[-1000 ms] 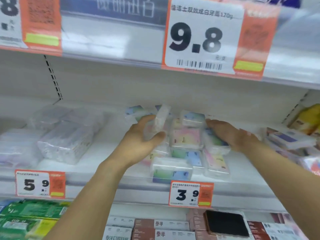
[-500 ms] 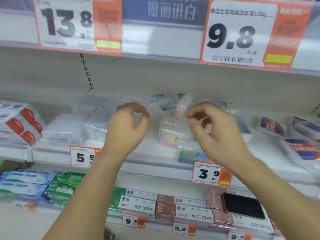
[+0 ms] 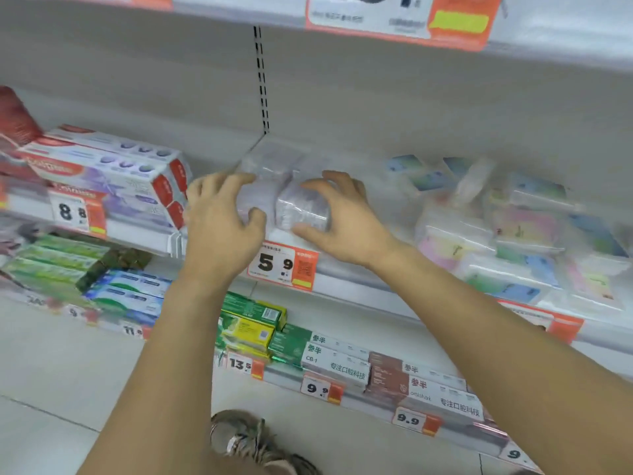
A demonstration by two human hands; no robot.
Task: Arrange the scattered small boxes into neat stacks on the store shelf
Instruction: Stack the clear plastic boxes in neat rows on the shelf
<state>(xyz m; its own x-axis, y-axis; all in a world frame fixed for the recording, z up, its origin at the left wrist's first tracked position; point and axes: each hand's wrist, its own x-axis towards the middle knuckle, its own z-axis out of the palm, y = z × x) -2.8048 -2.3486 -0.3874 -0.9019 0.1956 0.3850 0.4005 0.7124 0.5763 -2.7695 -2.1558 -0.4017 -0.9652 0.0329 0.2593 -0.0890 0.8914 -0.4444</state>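
Hands (image 3: 287,217) around shelf-deep clear packs (image 3: 301,207)

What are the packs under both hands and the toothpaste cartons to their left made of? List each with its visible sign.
Clear packs: glossy transparent film or thin plastic, judging by the glare streaks and the pale contents showing through; motion blur leaves film versus rigid plastic open. The left hand and right hand grip them.

Toothpaste cartons: printed paperboard by the look, with sharp folded edges, flat faces and a slight sheen.
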